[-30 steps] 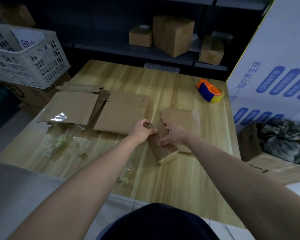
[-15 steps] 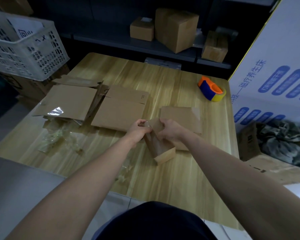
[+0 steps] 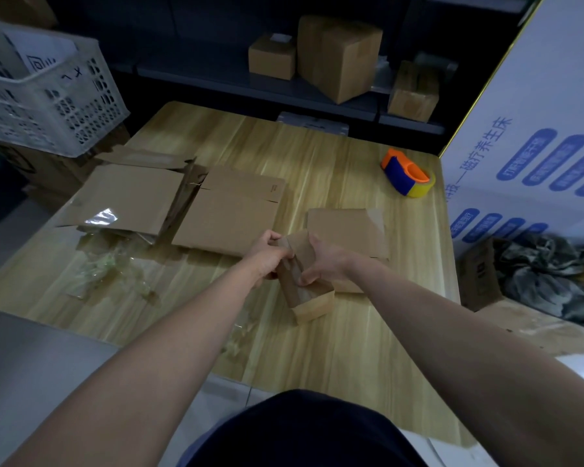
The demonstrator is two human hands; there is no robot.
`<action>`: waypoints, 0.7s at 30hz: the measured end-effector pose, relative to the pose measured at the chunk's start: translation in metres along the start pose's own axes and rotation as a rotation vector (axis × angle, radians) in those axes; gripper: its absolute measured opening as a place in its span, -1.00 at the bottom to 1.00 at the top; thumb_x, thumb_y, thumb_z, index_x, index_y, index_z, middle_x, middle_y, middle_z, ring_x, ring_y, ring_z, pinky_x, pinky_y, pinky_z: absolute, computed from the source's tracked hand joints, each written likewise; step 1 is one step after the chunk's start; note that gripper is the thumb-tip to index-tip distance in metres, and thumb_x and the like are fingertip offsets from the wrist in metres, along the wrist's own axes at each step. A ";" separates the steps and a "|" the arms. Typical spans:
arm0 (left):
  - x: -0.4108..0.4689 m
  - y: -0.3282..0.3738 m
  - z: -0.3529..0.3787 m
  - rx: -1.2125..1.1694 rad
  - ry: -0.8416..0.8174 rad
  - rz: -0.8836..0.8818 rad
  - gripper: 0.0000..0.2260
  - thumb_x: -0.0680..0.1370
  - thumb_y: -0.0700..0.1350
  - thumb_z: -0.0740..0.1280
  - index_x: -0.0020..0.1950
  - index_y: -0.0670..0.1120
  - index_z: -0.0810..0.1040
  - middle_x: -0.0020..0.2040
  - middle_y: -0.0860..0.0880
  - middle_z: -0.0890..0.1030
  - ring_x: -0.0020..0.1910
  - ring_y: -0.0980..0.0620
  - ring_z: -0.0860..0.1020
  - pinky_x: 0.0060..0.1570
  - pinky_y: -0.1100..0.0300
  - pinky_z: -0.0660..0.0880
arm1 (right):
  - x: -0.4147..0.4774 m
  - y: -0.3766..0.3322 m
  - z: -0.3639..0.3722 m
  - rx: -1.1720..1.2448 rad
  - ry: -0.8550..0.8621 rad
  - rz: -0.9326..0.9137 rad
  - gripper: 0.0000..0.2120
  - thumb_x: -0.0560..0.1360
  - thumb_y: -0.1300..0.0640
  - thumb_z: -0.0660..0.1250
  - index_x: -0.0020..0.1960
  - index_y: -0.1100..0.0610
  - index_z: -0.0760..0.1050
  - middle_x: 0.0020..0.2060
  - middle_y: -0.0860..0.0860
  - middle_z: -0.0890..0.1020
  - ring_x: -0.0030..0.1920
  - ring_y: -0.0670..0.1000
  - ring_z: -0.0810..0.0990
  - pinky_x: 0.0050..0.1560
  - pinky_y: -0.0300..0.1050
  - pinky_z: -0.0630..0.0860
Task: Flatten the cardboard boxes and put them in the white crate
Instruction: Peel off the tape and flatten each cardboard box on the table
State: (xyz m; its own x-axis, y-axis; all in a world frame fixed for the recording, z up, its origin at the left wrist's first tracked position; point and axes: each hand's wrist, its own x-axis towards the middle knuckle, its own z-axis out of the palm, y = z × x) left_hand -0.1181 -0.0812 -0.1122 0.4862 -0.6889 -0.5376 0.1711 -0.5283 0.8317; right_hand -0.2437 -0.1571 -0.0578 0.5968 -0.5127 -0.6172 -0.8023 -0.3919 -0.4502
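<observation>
A small brown cardboard box (image 3: pixel 309 296) stands on the wooden table (image 3: pixel 334 358), taped along its top. My left hand (image 3: pixel 267 256) grips its far left end, fingers curled over the edge. My right hand (image 3: pixel 322 259) holds the right side, thumb pressed on the top. Flattened boxes lie on the table: one (image 3: pixel 349 230) just behind my right hand, one (image 3: pixel 230 215) in the middle, and one (image 3: pixel 129 197) at the left edge. The white crate (image 3: pixel 51 96) sits at the far left on a carton.
An orange and blue tape dispenser (image 3: pixel 407 176) lies at the table's far right. Crumpled clear tape scraps (image 3: pixel 108 271) lie at the left front. Closed cartons (image 3: pixel 339 55) stand on a dark shelf behind. A big white printed carton (image 3: pixel 536 146) walls the right side.
Both hands have stayed on the small box and shifted their hold slightly; the right thumb now presses farther down its top. The camera view has tilted a little.
</observation>
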 end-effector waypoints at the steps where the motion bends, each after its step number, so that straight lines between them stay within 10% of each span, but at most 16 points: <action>1: -0.002 -0.002 -0.003 -0.014 -0.027 -0.007 -0.74 0.45 -0.23 0.37 0.07 0.00 0.43 -0.09 -0.07 0.54 -0.15 -0.07 0.50 -0.03 -0.05 0.51 | 0.000 -0.001 0.001 -0.005 -0.002 0.007 0.03 0.41 0.05 0.48 0.55 0.12 -0.21 0.33 0.15 0.41 0.30 0.13 0.40 0.08 -0.16 0.32; 8: -0.009 -0.008 -0.008 0.020 -0.158 -0.009 -0.34 0.37 -0.19 0.53 0.35 0.04 0.26 0.17 -0.05 0.48 0.10 -0.03 0.49 -0.04 0.06 0.52 | -0.001 -0.006 -0.001 -0.068 -0.014 0.011 -0.04 0.49 0.02 0.40 0.56 0.12 -0.24 0.41 0.17 0.33 0.38 0.15 0.32 0.22 -0.15 0.27; 13: -0.008 -0.005 -0.010 -0.020 -0.186 -0.029 -0.40 0.42 -0.33 0.44 0.33 0.01 0.27 0.03 -0.03 0.50 0.03 -0.02 0.46 0.09 -0.01 0.48 | 0.000 -0.005 -0.001 -0.071 -0.020 0.027 -0.11 0.52 0.03 0.36 0.57 0.09 -0.22 0.45 0.17 0.29 0.41 0.14 0.30 0.31 -0.11 0.26; 21: -0.018 -0.009 -0.005 0.043 -0.012 0.048 -0.43 0.29 -0.24 0.41 0.24 0.04 0.31 0.19 -0.15 0.44 0.02 -0.09 0.51 -0.27 0.19 0.44 | 0.001 -0.012 0.008 -0.031 0.038 0.011 -0.08 0.45 0.09 0.41 0.57 0.04 -0.14 0.32 0.16 0.43 0.24 0.14 0.46 0.19 -0.06 0.43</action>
State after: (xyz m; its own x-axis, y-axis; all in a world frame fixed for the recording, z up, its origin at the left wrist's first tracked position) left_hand -0.1246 -0.0611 -0.1095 0.4828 -0.7195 -0.4993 0.1107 -0.5154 0.8498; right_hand -0.2334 -0.1470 -0.0579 0.5881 -0.5457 -0.5970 -0.8087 -0.4087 -0.4230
